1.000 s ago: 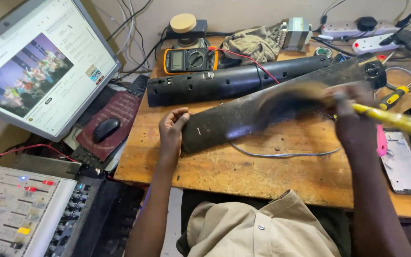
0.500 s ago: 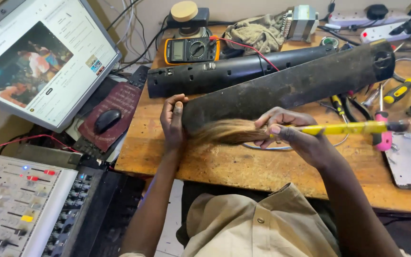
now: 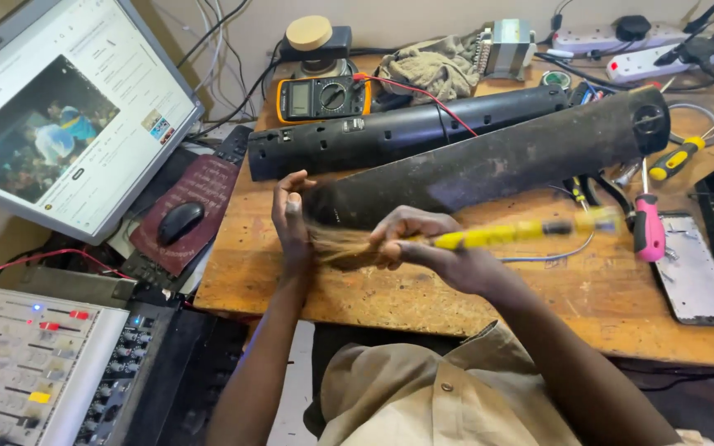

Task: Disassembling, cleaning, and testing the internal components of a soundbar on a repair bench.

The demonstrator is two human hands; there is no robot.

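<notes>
Right hand (image 3: 423, 248) closed around yellow-handled brush (image 3: 489, 237), bristles blurred at the near end of the long black speaker cover (image 3: 489, 165), which lies slantwise mid-tabletop. Left hand (image 3: 291, 219) open, fingers steadying that end. Risk, as judged: cover could roll or slide toward the pink screwdriver (image 3: 648, 231) since it is steadied at one end only.

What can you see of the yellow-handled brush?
The brush has a long yellow handle, plastic by the look, with pale tan bristles at its left end, motion-blurred. It lies nearly level, handle end pointing right and slightly up. The right hand grips it near the bristles, which sweep the near end of the long dark grille cover, beside the left hand.
</notes>
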